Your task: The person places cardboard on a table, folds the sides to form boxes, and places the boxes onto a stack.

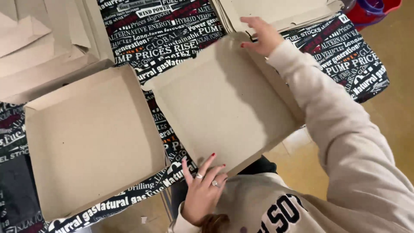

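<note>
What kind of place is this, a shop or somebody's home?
Hard to say for sure; it looks like a makeshift box-folding table. A stack of flat cardboard blanks, a finished open box and a printed black tablecloth suggest informal packing work, perhaps for takeaway food.

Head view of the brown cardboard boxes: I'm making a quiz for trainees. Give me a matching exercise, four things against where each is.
Things:
1. Folded brown cardboard tray with raised walls
2. Flat brown cardboard sheet, partly folded
3. Stack of flat brown cardboard blanks
4. Black tablecloth with white and red print

Places:
A. top edge, above the right hand
B. held between right hand and left hand
C. under all the cardboard
D. lower left, untouched

Pairs: 1-D, 2-B, 3-A, 4-C
</note>
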